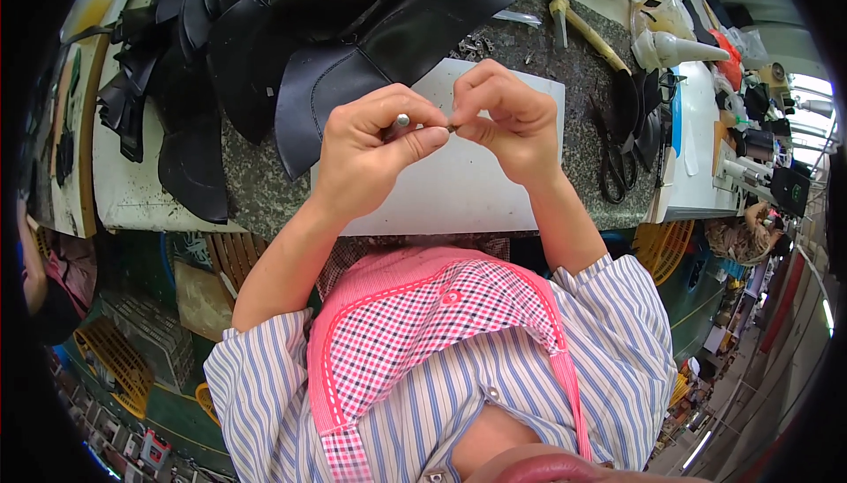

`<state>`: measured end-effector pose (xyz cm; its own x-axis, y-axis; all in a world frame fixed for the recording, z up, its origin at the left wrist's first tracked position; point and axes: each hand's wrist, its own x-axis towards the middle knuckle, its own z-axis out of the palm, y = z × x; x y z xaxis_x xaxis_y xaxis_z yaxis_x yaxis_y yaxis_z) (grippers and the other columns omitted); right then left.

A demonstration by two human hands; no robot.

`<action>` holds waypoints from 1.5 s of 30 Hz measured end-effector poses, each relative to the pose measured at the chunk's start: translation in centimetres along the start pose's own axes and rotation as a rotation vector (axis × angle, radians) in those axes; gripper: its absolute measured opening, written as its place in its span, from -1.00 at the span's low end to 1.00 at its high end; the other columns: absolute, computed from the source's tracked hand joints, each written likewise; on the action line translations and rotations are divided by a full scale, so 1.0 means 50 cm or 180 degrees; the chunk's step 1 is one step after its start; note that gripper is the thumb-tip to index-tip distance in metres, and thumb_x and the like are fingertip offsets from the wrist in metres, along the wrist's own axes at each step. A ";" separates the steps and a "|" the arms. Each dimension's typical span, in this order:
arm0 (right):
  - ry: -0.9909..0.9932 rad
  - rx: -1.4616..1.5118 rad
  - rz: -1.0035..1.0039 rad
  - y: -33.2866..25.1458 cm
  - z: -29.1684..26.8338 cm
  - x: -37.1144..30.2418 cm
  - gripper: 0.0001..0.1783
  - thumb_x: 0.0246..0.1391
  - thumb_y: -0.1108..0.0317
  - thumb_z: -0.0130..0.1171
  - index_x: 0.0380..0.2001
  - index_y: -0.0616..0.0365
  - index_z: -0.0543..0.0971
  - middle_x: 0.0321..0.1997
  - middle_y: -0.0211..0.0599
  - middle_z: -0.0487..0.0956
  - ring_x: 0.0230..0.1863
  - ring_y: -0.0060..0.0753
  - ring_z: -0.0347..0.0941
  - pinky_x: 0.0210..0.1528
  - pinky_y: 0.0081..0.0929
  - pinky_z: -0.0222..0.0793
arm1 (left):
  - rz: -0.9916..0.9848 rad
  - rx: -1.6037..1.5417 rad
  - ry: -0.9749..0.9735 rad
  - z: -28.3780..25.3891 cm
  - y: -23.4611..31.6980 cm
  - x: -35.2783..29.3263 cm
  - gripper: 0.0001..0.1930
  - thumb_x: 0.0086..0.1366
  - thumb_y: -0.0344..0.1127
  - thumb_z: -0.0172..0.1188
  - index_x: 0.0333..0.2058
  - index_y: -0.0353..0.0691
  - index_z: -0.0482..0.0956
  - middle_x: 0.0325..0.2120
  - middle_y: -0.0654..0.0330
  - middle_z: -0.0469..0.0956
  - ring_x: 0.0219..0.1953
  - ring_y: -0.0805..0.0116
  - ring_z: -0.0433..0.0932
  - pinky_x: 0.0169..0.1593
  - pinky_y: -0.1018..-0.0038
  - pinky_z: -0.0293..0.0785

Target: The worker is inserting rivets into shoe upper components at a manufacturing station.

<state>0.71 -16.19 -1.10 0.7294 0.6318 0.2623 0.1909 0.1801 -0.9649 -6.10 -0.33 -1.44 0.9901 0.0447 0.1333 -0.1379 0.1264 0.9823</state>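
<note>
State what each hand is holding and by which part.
Left hand pinches a small silver metal piece between thumb and forefinger, its rounded head showing. Right hand pinches something tiny at its fingertips; what it is cannot be told.

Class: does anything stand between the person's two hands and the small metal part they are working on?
Nothing visible does. The left hand and right hand already pinch the small silver metal part directly, above the white board.

The person wears a short-sleeved shirt (618, 342) with blue and white vertical stripes, its sleeves ending above the elbows and small buttons down the front. Over it hangs a bib apron (423, 324) in pink, white and dark check, edged with a broad pink band stitched in white, with pink straps running over the shoulders. Both forearms are bare.
</note>
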 end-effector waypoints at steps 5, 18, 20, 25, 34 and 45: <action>-0.0128 -0.0349 -0.0555 0.008 0.002 -0.005 -0.83 -0.38 0.63 0.22 -0.61 0.15 0.52 -0.44 -0.37 0.36 -0.39 -0.52 0.30 -0.37 -0.64 0.22 | -0.0715 -0.1160 -0.0419 -0.013 -0.015 0.003 -0.94 -0.04 -0.50 0.19 -0.53 -0.35 0.52 -0.56 0.32 0.45 -0.54 0.65 0.31 -0.48 0.71 0.20; -0.0002 -0.0030 -0.0690 0.041 0.021 -0.023 -0.86 -0.38 0.48 0.29 -0.63 0.12 0.54 -0.23 -0.31 0.30 -0.13 -0.36 0.20 -0.04 -0.37 0.07 | -0.0644 -0.1069 -0.0101 0.013 -0.011 -0.039 -0.81 0.03 -0.47 0.16 -0.31 -0.33 0.49 -0.52 0.34 0.46 -0.46 0.65 0.38 -0.35 0.73 0.31; 0.0122 0.0073 -0.0686 0.059 0.028 -0.029 -0.86 -0.36 0.49 0.29 -0.62 0.15 0.53 -0.21 -0.27 0.29 -0.09 -0.30 0.19 -0.01 -0.32 0.07 | -0.0613 -0.1039 0.0175 0.026 -0.018 -0.043 -0.82 0.03 -0.48 0.16 -0.33 -0.33 0.49 -0.53 0.33 0.47 -0.46 0.65 0.38 -0.35 0.73 0.31; 0.0432 0.0188 -0.0538 0.076 0.047 -0.029 -0.88 -0.30 0.55 0.25 -0.61 0.18 0.50 -0.24 -0.29 0.30 -0.13 -0.35 0.23 -0.05 -0.41 0.15 | -0.0576 -0.1101 0.0771 0.035 -0.029 -0.050 -0.88 0.03 -0.53 0.15 -0.39 -0.34 0.50 -0.56 0.33 0.47 -0.48 0.65 0.38 -0.36 0.73 0.31; 0.0412 0.0214 0.0154 0.014 0.061 0.017 -0.91 -0.16 0.66 0.07 -0.53 0.27 0.44 -0.40 -0.31 0.48 -0.37 -0.55 0.39 -0.30 -0.66 0.31 | 0.0381 0.3306 0.0747 -0.107 0.066 0.016 -0.63 -0.06 -0.15 0.25 -0.37 -0.34 0.51 -0.49 0.06 0.52 -0.43 0.25 0.51 -0.35 0.48 0.42; 0.0188 0.0430 0.0540 0.032 0.089 0.057 -0.83 -0.22 0.65 0.17 -0.44 0.30 0.48 -0.42 -0.34 0.48 -0.36 -0.63 0.39 -0.32 -0.71 0.33 | -0.0689 -0.0259 0.0958 -0.106 -0.006 -0.021 -0.68 -0.12 -0.56 0.26 -0.29 -0.35 0.49 -0.47 0.24 0.52 -0.45 0.57 0.46 -0.33 0.68 0.39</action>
<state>0.15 -10.76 -1.85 0.7816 0.6170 0.0916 -0.0244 0.1769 -0.9839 -7.23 4.84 -2.55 0.9459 0.2960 -0.1326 0.0599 0.2425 0.9683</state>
